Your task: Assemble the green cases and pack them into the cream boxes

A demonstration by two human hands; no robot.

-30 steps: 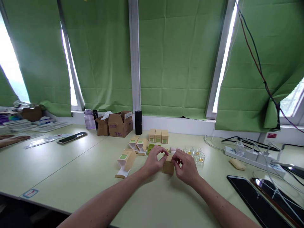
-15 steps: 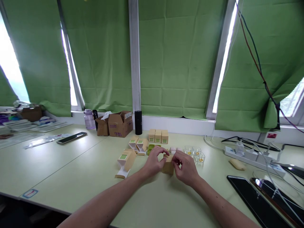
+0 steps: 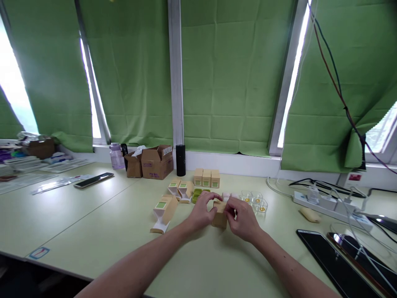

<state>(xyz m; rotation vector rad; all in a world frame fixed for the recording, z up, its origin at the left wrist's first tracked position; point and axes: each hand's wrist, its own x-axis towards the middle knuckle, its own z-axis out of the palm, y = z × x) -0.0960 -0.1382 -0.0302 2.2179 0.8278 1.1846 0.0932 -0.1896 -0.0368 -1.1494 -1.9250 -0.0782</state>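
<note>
left hand [image 3: 201, 212] curved over a small cardboard box [image 3: 220, 218], thumb and fingertips on it; right hand [image 3: 243, 218] pinched narrow at its right top edge. box stands on the table [image 3: 198, 265], between both hands. noted: three closed boxes [image 3: 206, 179] in a row behind; an open-flapped box [image 3: 169, 208] left; clear cups [image 3: 256, 200] beyond the right hand.

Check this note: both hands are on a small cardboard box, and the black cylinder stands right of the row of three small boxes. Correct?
One slip: in the head view, the black cylinder stands left of the row of three small boxes, not right. The left hand and right hand are on a small cardboard box.
</note>
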